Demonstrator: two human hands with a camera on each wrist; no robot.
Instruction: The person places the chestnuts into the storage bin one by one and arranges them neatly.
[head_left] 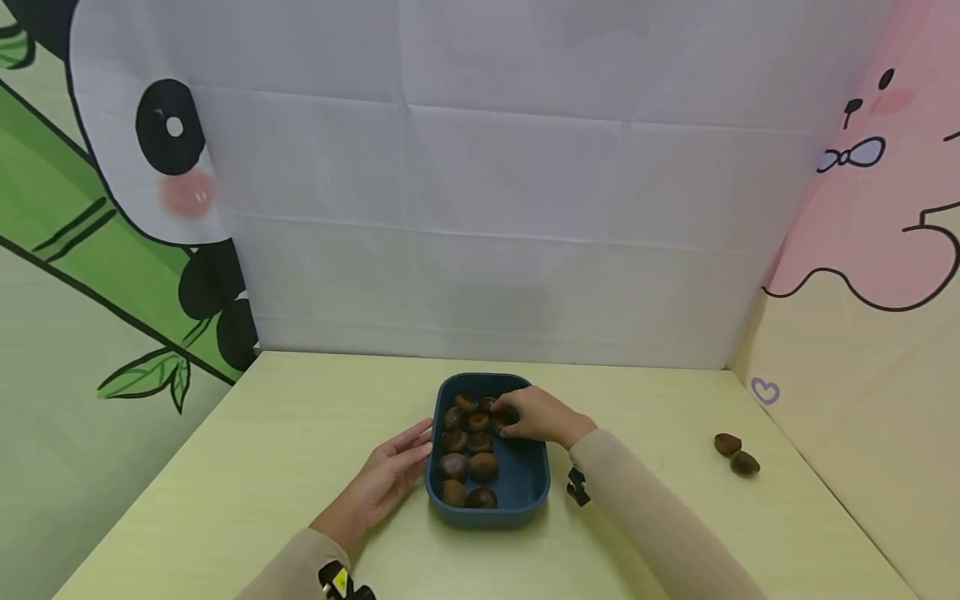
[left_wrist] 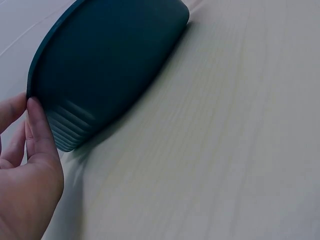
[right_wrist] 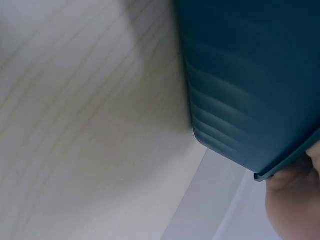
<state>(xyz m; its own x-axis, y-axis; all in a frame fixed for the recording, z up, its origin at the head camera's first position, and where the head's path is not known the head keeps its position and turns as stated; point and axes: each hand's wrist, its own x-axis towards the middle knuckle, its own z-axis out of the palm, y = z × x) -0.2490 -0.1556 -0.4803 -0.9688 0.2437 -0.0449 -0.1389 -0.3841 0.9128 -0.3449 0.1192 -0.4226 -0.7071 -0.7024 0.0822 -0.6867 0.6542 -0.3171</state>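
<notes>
A dark blue rectangular box [head_left: 489, 518] stands on the table, with several brown chestnuts [head_left: 483, 467] lying in rows along its left and middle part. My right hand [head_left: 542, 414] reaches over the box's right rim, thumb and fingers curled round a chestnut near the far right; that chestnut is mostly hidden by the fingers. In the right wrist view, the box wall [right_wrist: 240, 90] covers much of my right hand [right_wrist: 295, 205]. My left hand [head_left: 386, 483] touches the box's left side with fairly straight fingers. The left wrist view has its fingertips at the box's rim [left_wrist: 31, 75].
Two more chestnuts [head_left: 745, 463] lie on the pale wood-grain table [head_left: 637, 400] at the right. A white sheet [head_left: 487, 192] hangs behind the table. Side panels bear a panda drawing [head_left: 150, 200] at left and a pink animal drawing [head_left: 877, 225] at right.
</notes>
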